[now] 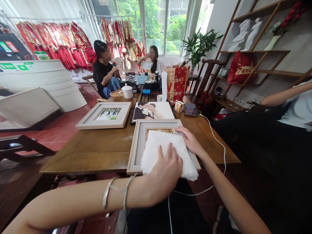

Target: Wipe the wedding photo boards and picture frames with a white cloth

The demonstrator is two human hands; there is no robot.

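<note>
A white cloth (156,156) with ragged edges lies over a light wooden picture frame (132,159) at the near edge of the table. My left hand (163,172) presses down on the cloth, its fingers bent onto it. My right hand (191,139) grips the frame's right side near the upper corner, fingers over the rim. The cloth hides much of the picture inside; only its gold-brown upper edge shows. Just beyond the frame lies a large wedding photo print (156,110). A second framed picture (104,115) rests to its left.
The wooden table (92,149) also bears a white lidded cup (126,91), a red paper bag (177,84) and a phone (191,110) with a white cable (216,138) trailing off the right edge. Two people sit at the far end. Another person is close on my right.
</note>
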